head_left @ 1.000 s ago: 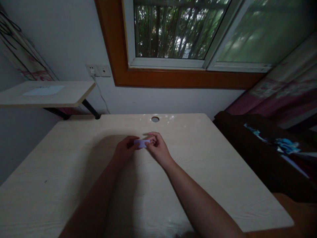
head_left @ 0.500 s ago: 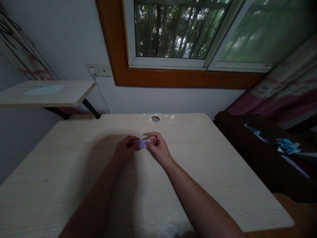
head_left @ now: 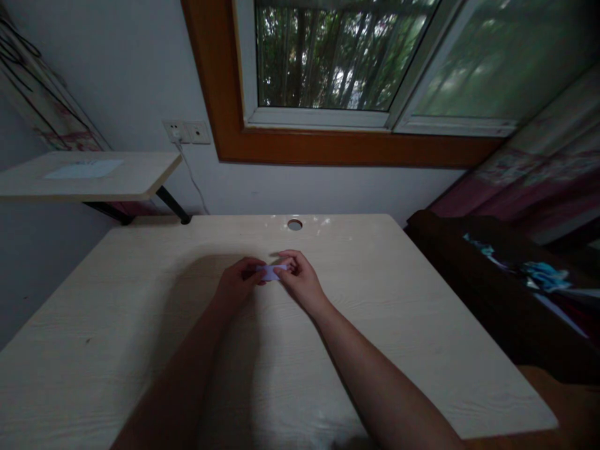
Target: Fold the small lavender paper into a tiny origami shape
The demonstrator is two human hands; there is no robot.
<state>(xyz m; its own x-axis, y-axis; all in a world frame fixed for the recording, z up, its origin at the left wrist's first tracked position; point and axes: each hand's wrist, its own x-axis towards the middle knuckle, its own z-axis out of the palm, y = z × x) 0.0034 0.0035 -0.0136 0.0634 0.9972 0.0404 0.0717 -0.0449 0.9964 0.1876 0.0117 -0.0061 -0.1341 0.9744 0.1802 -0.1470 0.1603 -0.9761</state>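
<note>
Between my two hands is a small folded strip of pale purple paper (head_left: 270, 273), held just over the pale wooden desk (head_left: 375, 300). My left hand (head_left: 238, 278) pinches its left end with thumb and fingers. At the other end, my right hand (head_left: 300, 278) grips the paper with the thumb on top, its index finger stretched out beyond. The fingers behind the paper are partly hidden, and the finer folds are too small to make out.
A round cable hole (head_left: 295, 225) lies near the desk's back edge. On the left stands a raised shelf (head_left: 154, 172) bearing a sheet of paper (head_left: 87, 169). A white cable (head_left: 192, 178) hangs from the wall socket (head_left: 175, 132). Dark furniture with cloth (head_left: 546, 276) is at right.
Both hands keep their grip on the paper strip. The strip shows only a very slight shift to the right; otherwise nothing has moved noticeably.
</note>
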